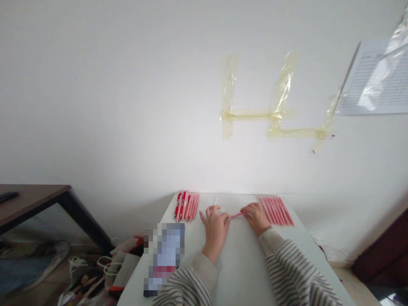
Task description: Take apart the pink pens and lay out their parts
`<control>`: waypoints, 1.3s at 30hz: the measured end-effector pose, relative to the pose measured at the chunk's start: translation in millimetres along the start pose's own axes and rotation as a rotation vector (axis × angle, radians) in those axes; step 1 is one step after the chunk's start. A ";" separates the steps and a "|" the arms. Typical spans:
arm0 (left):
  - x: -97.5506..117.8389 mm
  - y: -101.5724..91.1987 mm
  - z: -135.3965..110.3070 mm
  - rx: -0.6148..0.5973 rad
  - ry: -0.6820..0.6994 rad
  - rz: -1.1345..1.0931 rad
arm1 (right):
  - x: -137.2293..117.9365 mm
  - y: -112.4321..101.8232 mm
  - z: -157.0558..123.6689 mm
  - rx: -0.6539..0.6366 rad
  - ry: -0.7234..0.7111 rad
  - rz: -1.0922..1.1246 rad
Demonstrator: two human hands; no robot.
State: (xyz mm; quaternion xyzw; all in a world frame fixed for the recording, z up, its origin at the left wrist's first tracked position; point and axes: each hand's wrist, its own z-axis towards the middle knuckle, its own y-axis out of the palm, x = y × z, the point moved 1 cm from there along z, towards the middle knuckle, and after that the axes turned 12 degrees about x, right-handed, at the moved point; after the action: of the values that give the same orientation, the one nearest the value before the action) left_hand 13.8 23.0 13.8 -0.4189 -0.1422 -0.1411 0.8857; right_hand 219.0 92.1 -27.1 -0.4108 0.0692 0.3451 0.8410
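A slim pink pen is stretched between my two hands over the white table. My left hand pinches its left end with thumb and forefinger, the other fingers raised. At the pen's right end, my right hand is closed round it, hiding that part. A small whitish stick shows just beyond my left fingers; whether they touch it I cannot tell. Right of my right hand, several pink pens lie side by side in a slanted row. Several red and pink pens are bunched at the far left.
A pixelated flat object lies along the table's left edge. The wall rises behind, with yellowish tape and a paper sheet on it. Lower left are a brown desk and a pile with white cables.
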 end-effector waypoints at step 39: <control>-1.5 -9.4 1.7 -0.042 -0.075 0.014 | 0.2 -2.4 -3.1 -0.050 0.001 -0.148</control>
State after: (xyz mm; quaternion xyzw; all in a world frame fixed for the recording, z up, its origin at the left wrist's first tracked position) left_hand 8.7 18.7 20.9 -0.4432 -0.1693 -0.1221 0.8718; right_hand 221.2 89.0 -27.7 -0.4359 0.0302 0.2833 0.8537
